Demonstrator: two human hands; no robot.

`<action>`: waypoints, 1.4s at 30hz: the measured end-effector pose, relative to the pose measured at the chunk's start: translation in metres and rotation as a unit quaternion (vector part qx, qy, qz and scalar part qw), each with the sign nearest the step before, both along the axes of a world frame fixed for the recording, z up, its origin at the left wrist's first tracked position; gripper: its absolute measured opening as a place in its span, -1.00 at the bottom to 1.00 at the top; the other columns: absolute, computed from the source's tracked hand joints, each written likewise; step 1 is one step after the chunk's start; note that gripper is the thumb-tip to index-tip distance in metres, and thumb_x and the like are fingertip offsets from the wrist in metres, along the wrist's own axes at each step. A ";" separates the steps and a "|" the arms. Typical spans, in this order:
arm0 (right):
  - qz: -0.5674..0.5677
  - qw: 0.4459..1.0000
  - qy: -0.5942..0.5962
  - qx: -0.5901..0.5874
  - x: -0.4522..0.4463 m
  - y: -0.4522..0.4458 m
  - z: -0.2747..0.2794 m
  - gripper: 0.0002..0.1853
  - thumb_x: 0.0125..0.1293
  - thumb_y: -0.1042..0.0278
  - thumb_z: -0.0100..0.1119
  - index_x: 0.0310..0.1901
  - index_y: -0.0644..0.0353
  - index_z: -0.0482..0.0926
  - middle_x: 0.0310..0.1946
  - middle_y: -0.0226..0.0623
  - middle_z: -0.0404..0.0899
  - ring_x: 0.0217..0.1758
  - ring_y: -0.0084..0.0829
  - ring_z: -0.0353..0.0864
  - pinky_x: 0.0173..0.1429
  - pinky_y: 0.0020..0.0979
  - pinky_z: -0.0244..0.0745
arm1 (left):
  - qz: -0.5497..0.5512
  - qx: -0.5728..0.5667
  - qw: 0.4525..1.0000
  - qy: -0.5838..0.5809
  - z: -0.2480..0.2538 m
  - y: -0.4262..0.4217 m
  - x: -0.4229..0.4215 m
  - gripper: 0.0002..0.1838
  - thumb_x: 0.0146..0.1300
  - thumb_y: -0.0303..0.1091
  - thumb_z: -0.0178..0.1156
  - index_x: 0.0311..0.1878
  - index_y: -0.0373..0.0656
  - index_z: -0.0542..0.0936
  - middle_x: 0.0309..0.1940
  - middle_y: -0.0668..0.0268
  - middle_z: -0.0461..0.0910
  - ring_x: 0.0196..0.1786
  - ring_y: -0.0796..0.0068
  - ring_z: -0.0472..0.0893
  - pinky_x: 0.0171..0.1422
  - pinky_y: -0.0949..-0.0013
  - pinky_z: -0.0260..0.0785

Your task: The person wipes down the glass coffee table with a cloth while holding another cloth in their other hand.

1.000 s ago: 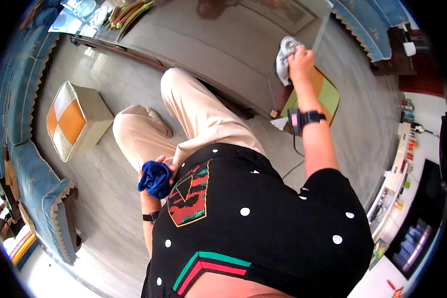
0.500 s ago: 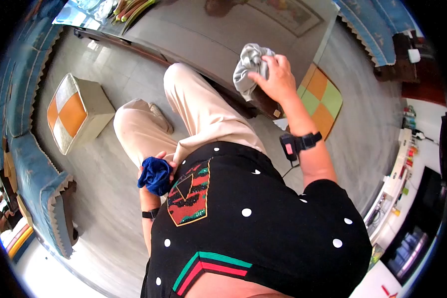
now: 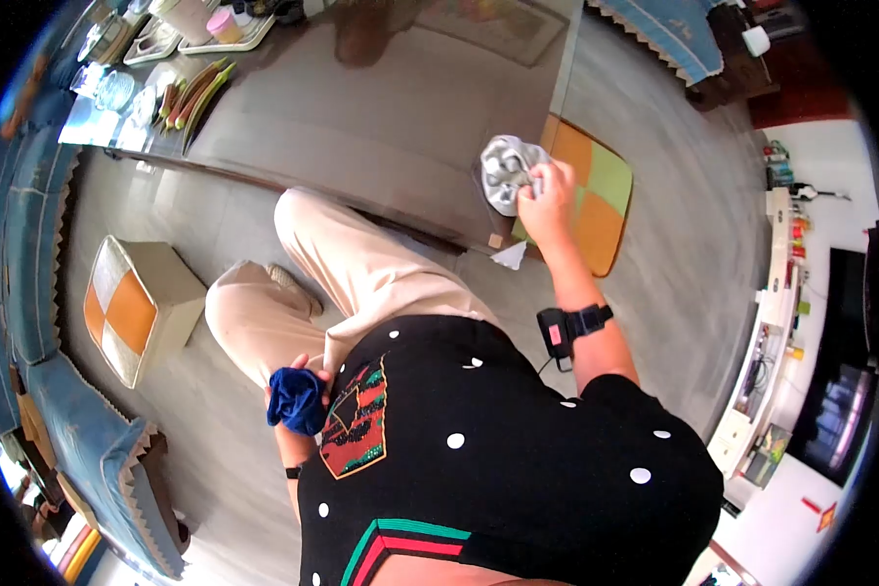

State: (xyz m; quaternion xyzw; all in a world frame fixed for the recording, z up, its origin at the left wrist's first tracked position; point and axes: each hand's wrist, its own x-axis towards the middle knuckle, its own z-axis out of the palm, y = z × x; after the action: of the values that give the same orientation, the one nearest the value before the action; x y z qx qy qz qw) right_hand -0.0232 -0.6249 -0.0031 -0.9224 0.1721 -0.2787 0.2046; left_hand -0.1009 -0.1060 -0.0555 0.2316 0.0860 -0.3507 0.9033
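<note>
Since the frame half a second ago, the right grip and its grey cloth have moved toward the right end of the dark glossy surface, and more of that surface's far left has come into view. Fingers pinch the bunched cloth over the near right corner of the surface; whether the cloth touches it cannot be told. On the near side of the surface, beside the person's lap, the left grip holds a crumpled dark blue cloth, its fingers partly hidden behind the fabric. Just right of the surface is an orange-and-green checked pad. Toward the surface's left end lie long reddish-green pods, with a pink-lidded jar beyond them. A cube-shaped stool stands on the floor, on the near left side of the surface.
</note>
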 end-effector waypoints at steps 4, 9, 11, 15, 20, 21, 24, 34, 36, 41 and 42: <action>-0.110 0.982 -0.022 0.152 -0.027 -0.011 -0.027 -0.58 -0.06 0.50 0.19 -0.07 0.21 0.41 -0.06 -0.11 0.43 -0.05 -0.14 0.50 0.06 -0.25 0.43 | 0.011 0.014 1.000 -0.005 -0.001 0.001 -0.001 0.01 0.18 0.40 -0.06 0.44 -0.24 0.05 0.07 -0.25 0.47 -0.32 0.03 0.60 -0.24 0.15 0.54; -0.160 0.789 -0.092 0.586 -0.012 0.009 -0.017 -0.45 0.06 0.45 0.19 0.13 0.29 0.31 -0.03 -0.16 0.47 0.01 -0.41 0.47 0.07 -0.38 0.41 | -0.027 0.039 0.999 0.005 -0.001 0.004 0.005 0.02 0.18 0.44 -0.08 0.45 -0.24 0.04 0.07 -0.24 0.46 -0.30 0.03 0.60 -0.22 0.12 0.53; -0.160 0.808 -0.106 0.557 0.001 0.009 -0.016 -0.52 0.18 0.46 0.20 0.14 0.27 0.33 -0.05 -0.23 0.50 -0.05 -0.44 0.52 0.04 -0.38 0.45 | -0.028 0.079 0.996 0.015 -0.002 0.006 0.004 0.01 0.20 0.47 -0.23 0.45 -0.23 0.05 0.03 -0.24 0.50 -0.33 0.04 0.58 -0.26 0.12 0.51; -0.137 0.742 -0.121 0.645 0.019 -0.028 -0.035 -0.70 0.19 0.53 0.14 -0.01 0.30 0.44 -0.19 -0.31 0.54 -0.17 -0.47 0.54 -0.03 -0.39 0.47 | 0.025 0.119 0.985 0.120 0.013 -0.001 0.001 0.01 0.18 0.49 -0.41 0.45 -0.20 0.08 0.00 -0.24 0.51 -0.36 0.02 0.56 -0.27 0.11 0.49; -0.127 0.731 -0.060 0.667 0.060 -0.101 -0.036 -0.77 0.21 0.57 0.07 -0.08 0.28 0.52 -0.30 -0.25 0.58 -0.34 -0.36 0.59 -0.28 -0.30 0.54 | 0.020 0.067 0.994 0.088 0.009 0.001 -0.003 0.01 0.16 0.48 -0.17 0.45 -0.17 0.09 0.04 -0.27 0.48 -0.31 -0.02 0.58 -0.22 0.08 0.51; -0.113 0.723 -0.050 0.680 0.073 -0.116 -0.036 -0.77 0.21 0.58 0.06 -0.08 0.30 0.54 -0.27 -0.22 0.61 -0.29 -0.35 0.62 -0.21 -0.31 0.55 | 0.020 0.060 0.995 0.077 0.008 0.001 -0.004 0.01 0.16 0.47 -0.12 0.45 -0.16 0.10 0.06 -0.27 0.47 -0.29 -0.03 0.59 -0.21 0.07 0.52; -0.110 0.741 -0.011 0.663 0.120 -0.182 -0.057 -0.80 0.23 0.55 0.08 -0.12 0.35 0.57 -0.28 -0.19 0.63 -0.27 -0.32 0.64 -0.17 -0.29 0.57 | 0.018 0.077 0.995 0.063 0.002 0.005 -0.006 0.00 0.15 0.45 -0.06 0.45 -0.14 0.11 0.08 -0.29 0.45 -0.26 -0.05 0.60 -0.20 0.05 0.52; -0.179 0.826 0.035 0.533 0.290 -0.363 -0.097 -0.75 0.08 0.32 0.31 -0.25 0.32 0.65 -0.32 -0.28 0.63 -0.31 -0.38 0.53 -0.30 -0.25 0.39 | 0.064 0.095 0.988 0.104 0.023 -0.011 -0.005 -0.06 0.21 0.38 -0.05 0.44 -0.16 0.10 0.08 -0.25 0.45 -0.24 -0.09 0.60 -0.15 0.03 0.53; -0.174 0.838 0.053 0.515 0.304 -0.371 -0.084 -0.78 0.16 0.25 0.29 -0.27 0.22 0.66 -0.34 -0.34 0.63 -0.32 -0.40 0.52 -0.29 -0.26 0.37 | 0.073 0.145 0.983 0.085 0.024 -0.013 -0.007 -0.07 0.22 0.38 -0.06 0.44 -0.16 0.11 0.06 -0.26 0.46 -0.25 -0.07 0.60 -0.16 0.02 0.53; -0.250 0.842 0.042 0.476 0.351 -0.417 -0.096 -0.77 0.11 0.29 0.32 -0.26 0.25 0.66 -0.35 -0.28 0.62 -0.40 -0.36 0.51 -0.34 -0.24 0.35 | 0.118 0.095 0.980 0.128 0.038 -0.018 -0.012 -0.09 0.24 0.42 -0.18 0.46 -0.09 0.07 0.10 -0.28 0.42 -0.19 -0.08 0.59 -0.17 -0.05 0.52; -0.285 0.835 0.062 0.467 0.350 -0.410 -0.082 -0.78 0.10 0.30 0.32 -0.26 0.24 0.66 -0.36 -0.29 0.62 -0.41 -0.37 0.50 -0.36 -0.23 0.34 | 0.124 0.094 0.980 0.126 0.039 -0.022 -0.012 -0.09 0.24 0.42 -0.18 0.46 -0.09 0.07 0.10 -0.28 0.42 -0.19 -0.08 0.59 -0.17 -0.05 0.52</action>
State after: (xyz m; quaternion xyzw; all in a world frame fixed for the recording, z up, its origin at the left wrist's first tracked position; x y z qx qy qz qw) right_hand 0.3270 -1.0349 -0.0853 -0.6423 0.5494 -0.1536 0.5118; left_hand -0.1132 -0.1276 -0.0170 0.2569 0.2599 -0.2528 0.8959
